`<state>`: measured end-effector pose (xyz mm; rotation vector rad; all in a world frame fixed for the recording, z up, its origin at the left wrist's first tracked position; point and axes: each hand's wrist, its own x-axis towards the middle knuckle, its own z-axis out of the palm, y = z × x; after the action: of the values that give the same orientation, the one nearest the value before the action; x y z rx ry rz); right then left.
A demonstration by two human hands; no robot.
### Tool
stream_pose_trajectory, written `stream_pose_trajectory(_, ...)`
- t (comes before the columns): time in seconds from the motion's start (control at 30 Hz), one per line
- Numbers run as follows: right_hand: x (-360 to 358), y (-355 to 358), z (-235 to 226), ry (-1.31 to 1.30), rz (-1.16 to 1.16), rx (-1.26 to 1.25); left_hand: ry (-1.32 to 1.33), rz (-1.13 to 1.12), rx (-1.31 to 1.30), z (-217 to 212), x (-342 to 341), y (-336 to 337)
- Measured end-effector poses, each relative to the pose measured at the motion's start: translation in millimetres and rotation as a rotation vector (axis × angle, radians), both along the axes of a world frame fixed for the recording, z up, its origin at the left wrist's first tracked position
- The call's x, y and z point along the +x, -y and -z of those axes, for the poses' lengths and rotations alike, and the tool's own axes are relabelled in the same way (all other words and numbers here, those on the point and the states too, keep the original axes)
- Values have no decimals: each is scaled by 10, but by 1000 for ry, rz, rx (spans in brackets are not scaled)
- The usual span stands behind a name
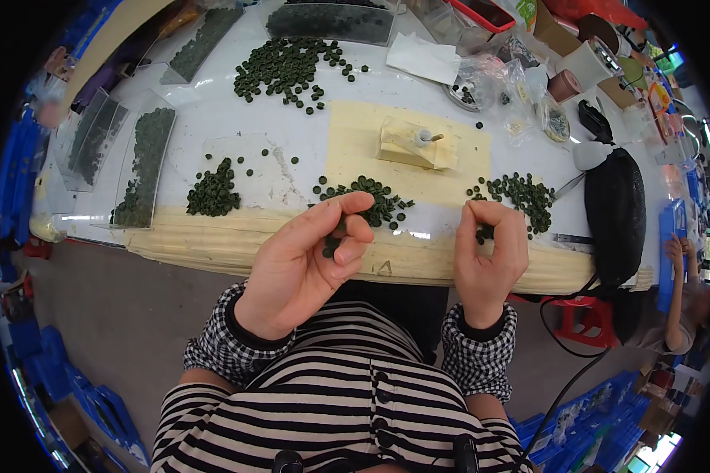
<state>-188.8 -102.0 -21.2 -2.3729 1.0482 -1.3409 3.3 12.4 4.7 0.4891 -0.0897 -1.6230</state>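
Note:
My left hand (296, 264) is half closed, palm up, at the table's front edge, with a few small dark green round pieces (331, 245) in its curled fingers. Behind it lies a heap of the same pieces (380, 206). My right hand (497, 256) is closed in a pinch, thumb against forefinger; whatever lies between the tips is hidden. Dark pieces (485, 232) show through the gap of its fingers. Just beyond that hand spreads another heap of pieces (526, 197). Between and behind both hands stands a tape-covered block (406, 150) with a short peg on top.
A small heap (213, 193) and a larger heap (284, 69) of green pieces lie to the left and far back. Clear trays (151, 158) of pieces stand at left. A black padded cushion (617, 217) sits at right, near a white tissue (423, 57) and plastic bags (489, 87).

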Motion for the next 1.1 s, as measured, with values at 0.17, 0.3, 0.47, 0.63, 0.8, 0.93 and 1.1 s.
stream_pose_trajectory(0.17,59,-102,-19,75,-60,68,58,61,44,-49,-110,44)
stream_pose_trajectory(0.3,68,-154,-25,127,-112,162,144,74,65,-81,-135,44)
stream_pose_trajectory(0.47,98,-199,-91,155,-192,212,137,146,8,77,-100,-20)
stream_pose_trajectory(0.63,92,-236,-124,188,-198,249,83,141,11,79,-138,16)
stream_pose_trajectory(0.8,83,-247,-112,249,-231,308,154,120,81,6,-180,42)
stream_pose_trajectory(0.93,64,-291,-96,337,-251,437,118,147,-1,68,-137,5)
stream_pose_trajectory(1.1,59,-309,-111,375,-290,524,164,99,35,41,-185,27)
